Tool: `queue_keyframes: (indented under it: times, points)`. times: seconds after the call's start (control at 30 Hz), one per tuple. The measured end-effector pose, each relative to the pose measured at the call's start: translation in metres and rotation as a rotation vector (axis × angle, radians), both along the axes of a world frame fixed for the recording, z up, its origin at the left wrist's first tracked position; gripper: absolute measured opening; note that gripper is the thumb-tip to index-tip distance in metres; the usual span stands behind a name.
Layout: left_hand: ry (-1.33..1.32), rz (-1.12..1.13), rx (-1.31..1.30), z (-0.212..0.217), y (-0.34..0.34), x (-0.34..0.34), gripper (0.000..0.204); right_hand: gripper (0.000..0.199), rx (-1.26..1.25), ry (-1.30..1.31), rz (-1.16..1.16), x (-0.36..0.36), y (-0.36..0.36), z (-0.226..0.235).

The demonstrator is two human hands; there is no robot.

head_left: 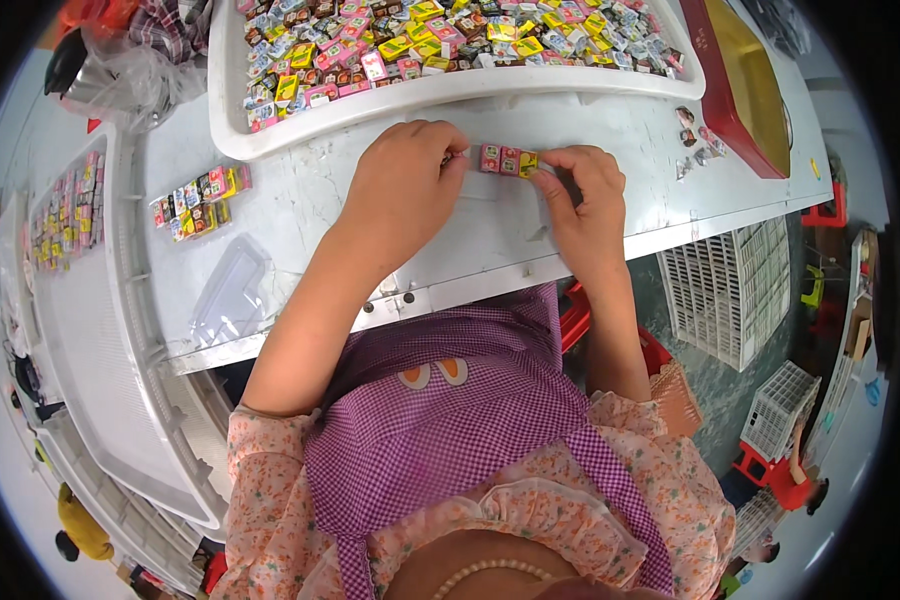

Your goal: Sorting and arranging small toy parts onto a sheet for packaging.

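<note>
A short row of small wrapped cubes [507, 160], pink and yellow, lies on the white table [310, 200] between my two hands. My left hand [405, 185] is curled with its fingertips at the left end of the row. My right hand [580, 195] pinches the yellow cube at the right end. Just beyond my hands stands a big white tray [232, 110] heaped with many small wrapped cubes [450, 40] in mixed colours.
A packed strip of cubes [200, 200] and a clear plastic lid [228, 290] lie at the left of the table. A red and gold box [745, 90] is at the right, with a few loose pieces [698, 145] beside it. White crates [730, 290] stand on the floor.
</note>
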State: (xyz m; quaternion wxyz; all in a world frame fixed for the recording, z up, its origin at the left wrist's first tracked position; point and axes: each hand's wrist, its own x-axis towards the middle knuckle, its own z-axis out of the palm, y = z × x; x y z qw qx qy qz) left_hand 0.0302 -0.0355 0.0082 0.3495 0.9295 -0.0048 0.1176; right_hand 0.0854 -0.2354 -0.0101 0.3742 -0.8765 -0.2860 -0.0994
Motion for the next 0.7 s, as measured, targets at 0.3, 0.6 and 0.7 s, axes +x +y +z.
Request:
queue_keyframes:
  times: [0.3,0.6,0.7]
  points:
    - [0.151,0.115,-0.092,0.007,-0.005,0.003,0.018,0.023,-0.051,-0.164,0.093,-0.003,0.034,0.007]
    - [0.025,0.175,-0.268,0.0,-0.003,-0.005,0.013,0.026,-0.075,-0.148,0.126,0.002,0.043,0.013]
    - [0.141,0.194,-0.573,0.005,0.0,-0.005,0.012,0.029,-0.045,-0.13,0.162,0.001,0.047,0.015]
